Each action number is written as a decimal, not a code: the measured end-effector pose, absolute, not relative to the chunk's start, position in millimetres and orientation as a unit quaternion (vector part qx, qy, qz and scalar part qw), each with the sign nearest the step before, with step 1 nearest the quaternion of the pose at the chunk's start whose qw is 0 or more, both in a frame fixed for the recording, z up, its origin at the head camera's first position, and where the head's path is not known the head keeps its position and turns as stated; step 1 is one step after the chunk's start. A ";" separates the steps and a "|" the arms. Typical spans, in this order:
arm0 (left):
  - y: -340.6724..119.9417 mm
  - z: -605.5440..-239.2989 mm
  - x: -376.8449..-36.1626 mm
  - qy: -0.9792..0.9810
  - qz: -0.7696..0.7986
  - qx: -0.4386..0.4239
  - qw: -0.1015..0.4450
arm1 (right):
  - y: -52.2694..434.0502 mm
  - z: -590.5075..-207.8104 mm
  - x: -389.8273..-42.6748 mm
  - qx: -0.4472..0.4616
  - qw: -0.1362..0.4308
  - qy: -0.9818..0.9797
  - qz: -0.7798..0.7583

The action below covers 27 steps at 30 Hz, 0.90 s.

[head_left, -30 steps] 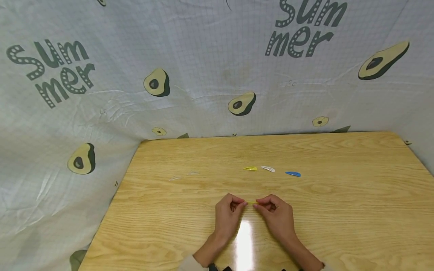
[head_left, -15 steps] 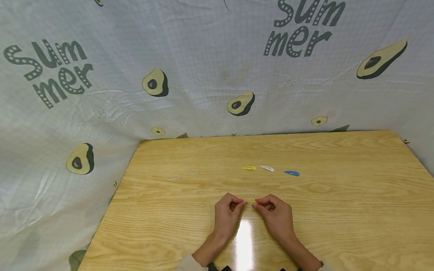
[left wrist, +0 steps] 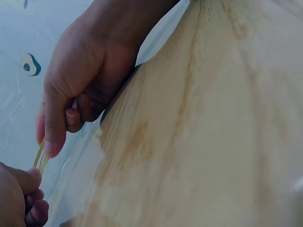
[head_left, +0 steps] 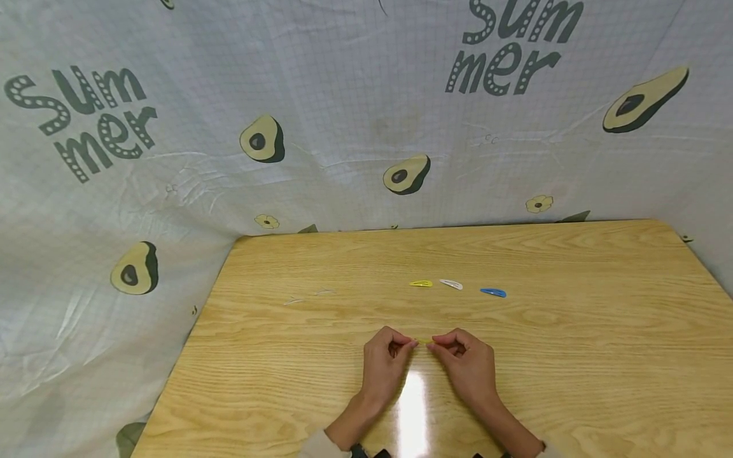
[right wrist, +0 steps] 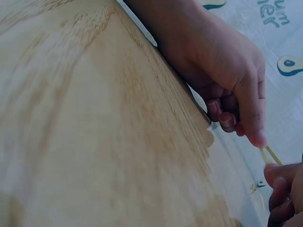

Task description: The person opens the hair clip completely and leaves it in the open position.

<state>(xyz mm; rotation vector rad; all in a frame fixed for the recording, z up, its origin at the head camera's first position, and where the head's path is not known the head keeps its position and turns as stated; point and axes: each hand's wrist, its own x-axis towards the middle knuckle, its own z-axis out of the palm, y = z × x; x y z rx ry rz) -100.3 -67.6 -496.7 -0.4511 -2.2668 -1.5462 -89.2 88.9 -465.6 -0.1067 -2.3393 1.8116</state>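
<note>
Item, lower centre of the head view: left hand (head_left: 385,366), fingers curled, thumb and forefinger pinching one end of a thin yellow hair clip (head_left: 424,341). Right hand (head_left: 468,366), likewise curled, pinched the opposite end. The clip was held between the two hands just above the wooden table (head_left: 601,356), the fingertips of the two hands close together.

Left wrist view: the left hand (left wrist: 78,85) filled the upper left of the frame, its fingertip pressed on the yellow clip (left wrist: 40,156) at the lower left edge, where the other hand's fingers met it. Right wrist view: the right hand (right wrist: 222,71) sat at the upper right, the clip (right wrist: 270,155) showing as two thin prongs below its fingertip at the right edge.

Further items, centre of the head view, lying flat on the table in a row above the hands and well apart from them: a second yellow clip (head_left: 420,284), a white clip (head_left: 451,284) just beside it, a blue clip (head_left: 493,292) to the right.

Backdrop: pale cloth (head_left: 343,95) printed with avocados and the word "Summer", filling the upper half of the frame.
</note>
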 end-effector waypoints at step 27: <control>-70.9 -496.4 -100.3 -0.811 -0.535 -0.170 0.162 | 92.9 -484.7 -94.9 -0.032 0.078 -0.783 0.616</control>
